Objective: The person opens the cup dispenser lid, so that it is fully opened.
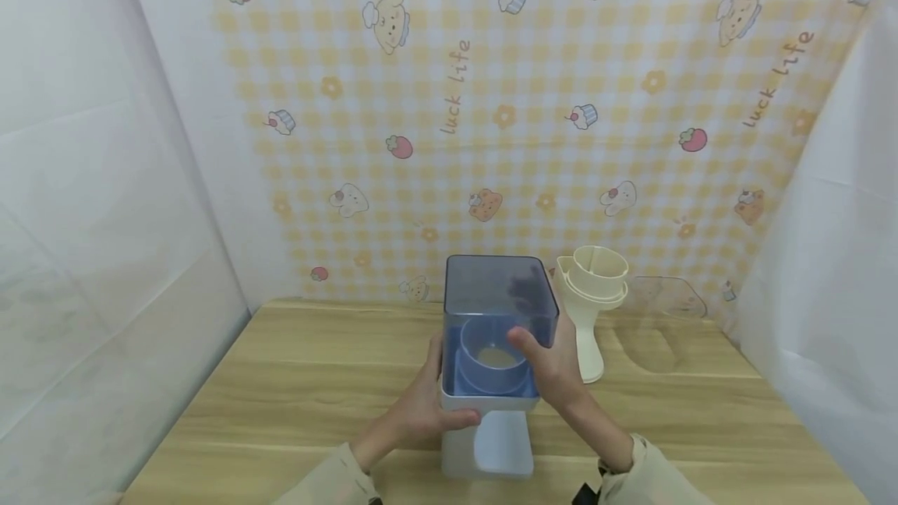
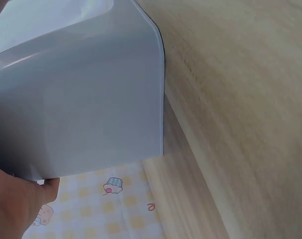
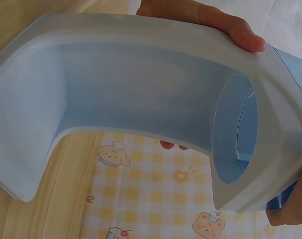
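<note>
Between both hands is a white-and-blue dispenser [image 1: 500, 291], a see-through blue box on a white stand with a deep curved hollow [image 3: 141, 89] in front. A round collar [image 1: 494, 369] shows through the box wall. My left hand [image 1: 421, 407] grips its left side below the box, thumb in front. In the right wrist view this left hand [image 3: 206, 20] wraps the stand near the round opening [image 3: 235, 132]. My right hand [image 1: 554, 361] holds the box's right side, thumb across the front, its other fingers mostly hidden behind. The left wrist view shows the stand's plain side [image 2: 91, 99].
Right behind my right hand stands a cream funnel-shaped part [image 1: 592, 287] with a round cup on top. Beside it, a clear see-through piece [image 1: 655, 333] is near the back right. A checked cloth [image 1: 491, 162] hangs behind the wooden table [image 1: 316, 380], with white sheets at both sides.
</note>
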### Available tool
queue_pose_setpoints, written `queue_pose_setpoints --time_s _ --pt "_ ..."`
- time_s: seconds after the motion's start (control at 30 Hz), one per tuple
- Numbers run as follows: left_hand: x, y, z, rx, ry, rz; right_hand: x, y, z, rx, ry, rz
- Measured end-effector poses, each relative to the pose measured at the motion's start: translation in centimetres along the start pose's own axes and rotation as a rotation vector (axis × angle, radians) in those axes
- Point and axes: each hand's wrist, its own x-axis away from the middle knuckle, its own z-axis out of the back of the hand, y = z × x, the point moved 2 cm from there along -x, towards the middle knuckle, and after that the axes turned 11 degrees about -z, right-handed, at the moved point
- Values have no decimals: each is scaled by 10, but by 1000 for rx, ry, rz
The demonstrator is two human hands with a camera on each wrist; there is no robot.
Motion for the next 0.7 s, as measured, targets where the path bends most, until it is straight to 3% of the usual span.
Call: queue_pose_setpoints --time_s 0.5,0.7 --pt "-2 2 1 19 -20 15 3 3 0 9 45 51" --pt "-3 -1 1 0 -11 -17 3 3 1 4 42 36"
